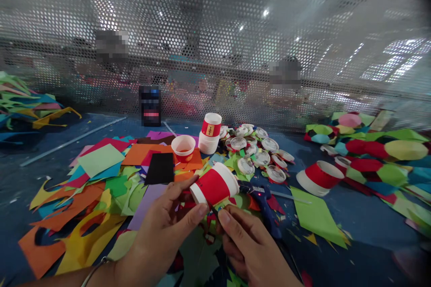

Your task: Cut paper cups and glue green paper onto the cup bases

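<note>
My left hand [168, 215] grips a white paper cup with a red band [217, 184], tilted on its side, its rim facing right. Close below the cup, my right hand [245, 242] is closed on a thin dark pointed tool [214, 210], whose tip is by the cup's lower edge. Most of the tool is hidden in the fingers, so its kind is unclear. Just right of the cup lies a dark blue glue gun [264, 202] with a small red light. Behind stand another paper cup [183, 148], open side up, and a stack of paper cups [210, 133].
Coloured paper sheets and cut scraps [101, 161] cover the left of the blue table [101, 128]. Round cut cup bottoms [261, 157] are heaped behind the glue gun. Cups lying on their side [319, 177] and paper-decorated pieces [380, 150] fill the right. A perforated metal screen [218, 31] rises behind.
</note>
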Motion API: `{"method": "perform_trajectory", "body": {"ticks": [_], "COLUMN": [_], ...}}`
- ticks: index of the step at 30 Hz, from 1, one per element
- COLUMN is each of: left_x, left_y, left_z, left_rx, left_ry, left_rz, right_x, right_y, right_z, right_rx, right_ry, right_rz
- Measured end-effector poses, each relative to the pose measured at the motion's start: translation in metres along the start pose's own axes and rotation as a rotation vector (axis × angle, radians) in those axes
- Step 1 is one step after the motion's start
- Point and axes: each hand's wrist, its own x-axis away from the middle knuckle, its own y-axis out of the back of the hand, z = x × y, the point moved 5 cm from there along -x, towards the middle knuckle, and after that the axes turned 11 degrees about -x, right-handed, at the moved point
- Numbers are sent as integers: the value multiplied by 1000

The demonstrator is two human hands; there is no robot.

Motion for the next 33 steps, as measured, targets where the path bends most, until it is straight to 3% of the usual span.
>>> {"method": "perform_trajectory", "body": {"ticks": [14,33], "left_x": [11,7], "left_y": [-12,-9], "left_z": [10,6], "left_rx": [11,-105], "left_ry": [-26,-101], "left_rz": [40,-22], "right_x": [4,1], "right_y": [-3,-5], "right_z": [-6,4], "right_rx": [3,112], "right_ry": [46,143], "right_rz": [121,71]}}
